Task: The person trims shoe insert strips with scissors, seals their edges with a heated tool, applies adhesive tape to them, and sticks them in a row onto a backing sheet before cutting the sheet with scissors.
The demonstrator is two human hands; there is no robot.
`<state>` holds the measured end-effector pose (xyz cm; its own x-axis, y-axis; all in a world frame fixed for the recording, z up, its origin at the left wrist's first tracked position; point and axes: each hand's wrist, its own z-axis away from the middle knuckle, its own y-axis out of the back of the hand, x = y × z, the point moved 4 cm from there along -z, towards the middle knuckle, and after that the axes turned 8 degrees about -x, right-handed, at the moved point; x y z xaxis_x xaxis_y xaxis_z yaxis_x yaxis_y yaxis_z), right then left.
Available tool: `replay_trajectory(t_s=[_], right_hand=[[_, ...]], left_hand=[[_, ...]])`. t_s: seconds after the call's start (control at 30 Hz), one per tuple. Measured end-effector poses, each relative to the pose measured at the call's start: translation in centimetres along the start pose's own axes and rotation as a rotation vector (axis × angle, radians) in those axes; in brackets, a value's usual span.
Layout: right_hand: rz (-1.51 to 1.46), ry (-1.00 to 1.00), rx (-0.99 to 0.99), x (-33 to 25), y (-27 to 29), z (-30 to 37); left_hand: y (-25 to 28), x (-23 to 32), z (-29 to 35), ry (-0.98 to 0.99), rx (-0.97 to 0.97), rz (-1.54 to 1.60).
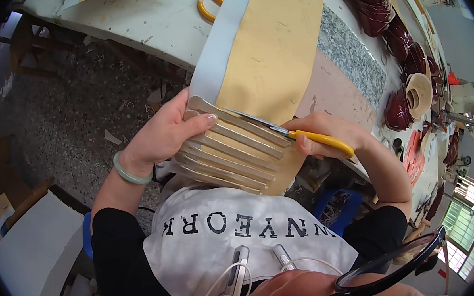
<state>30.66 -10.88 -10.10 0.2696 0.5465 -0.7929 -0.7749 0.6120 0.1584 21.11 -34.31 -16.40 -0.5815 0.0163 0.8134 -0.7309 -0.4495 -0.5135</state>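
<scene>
My left hand [167, 132], with a pale green bangle at the wrist, grips the near left edge of a tan sheet [270, 48]. Its thumb presses on several narrow, shiny grey-gold strips [229, 151] lying side by side on the sheet. My right hand [332, 127] is closed round the yellow handles of a pair of scissors [327, 139]. Their metal blades point left along the farthest strip, over the sheet. Under the sheet's left side shows a pale blue-white layer [212, 65]. Whether the blades are cutting, I cannot tell.
A second pair of scissors [206, 2] with yellow and green handles lies on the white table [145, 20]. Along its right side sit stacks of dark red curved pieces [398, 107] and a speckled grey slab [350, 51]. A blue bin [334, 210] stands below.
</scene>
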Motion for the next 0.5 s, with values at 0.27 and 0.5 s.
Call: replay_trajectory(t_s=[0.27, 0.5], right_hand=[[0.021, -0.038, 0.022, 0.3, -0.2, -0.1], [-0.030, 0.036, 0.076, 0.9, -1.1, -1.8]], left_hand=[[1.1, -1.0, 0.8, 0.037, 0.081, 0.067], [0.1, -1.8, 1.0, 0.010, 0.105, -0.016]])
